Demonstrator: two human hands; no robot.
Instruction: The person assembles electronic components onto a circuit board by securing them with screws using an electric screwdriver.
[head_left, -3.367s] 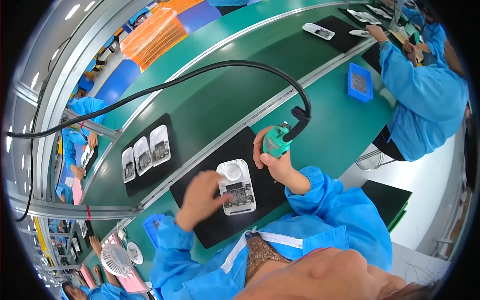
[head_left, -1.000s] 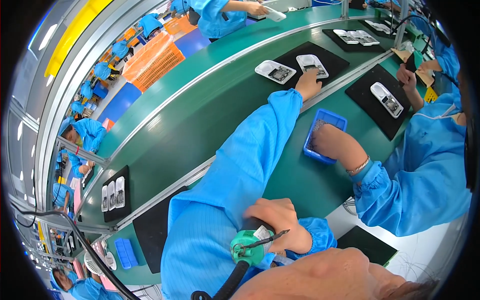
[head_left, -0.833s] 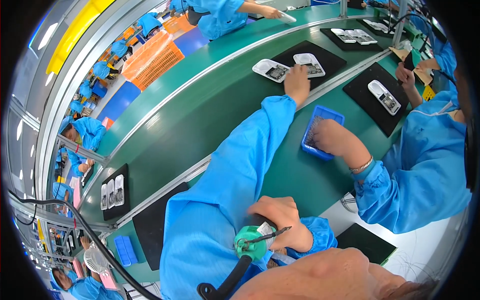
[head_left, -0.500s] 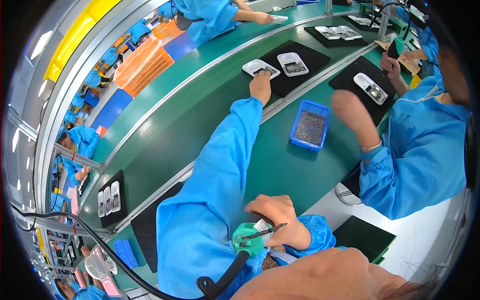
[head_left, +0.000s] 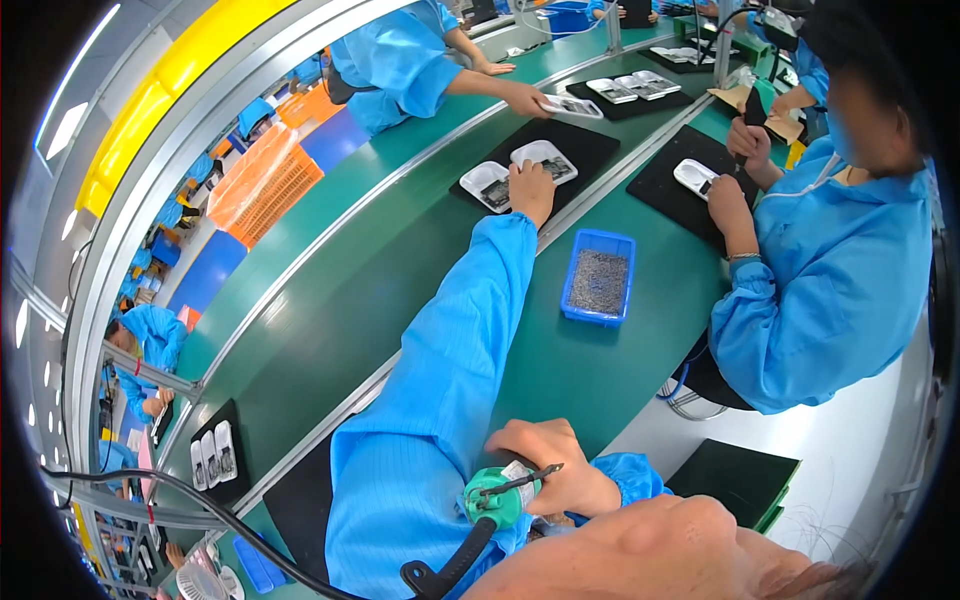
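Observation:
My left hand (head_left: 532,190) reaches far over the belt to the right one of two white plastic trays (head_left: 558,160). Its fingers are bent over the tray's near edge, and their tips are partly hidden against the grey parts inside. Beside it lies the other white tray (head_left: 484,186), also with dark grey parts in it. Both rest on a black mat (head_left: 590,150). Close to my body, my right hand (head_left: 560,465) is closed round an electric screwdriver (head_left: 496,497), whose green top and black cable show; its lower end is hidden.
A blue bin (head_left: 600,283) of small grey screws stands right of my left arm. A co-worker at the right works over a white tray (head_left: 692,178). Across the belt a person's hand holds another tray (head_left: 572,106). A black cable (head_left: 200,492) loops at the left.
My left hand has gone from the left tray to the right one. Mat and trays have shifted left. The right co-worker's hand has come down to the tray; the far person's tray is over the belt.

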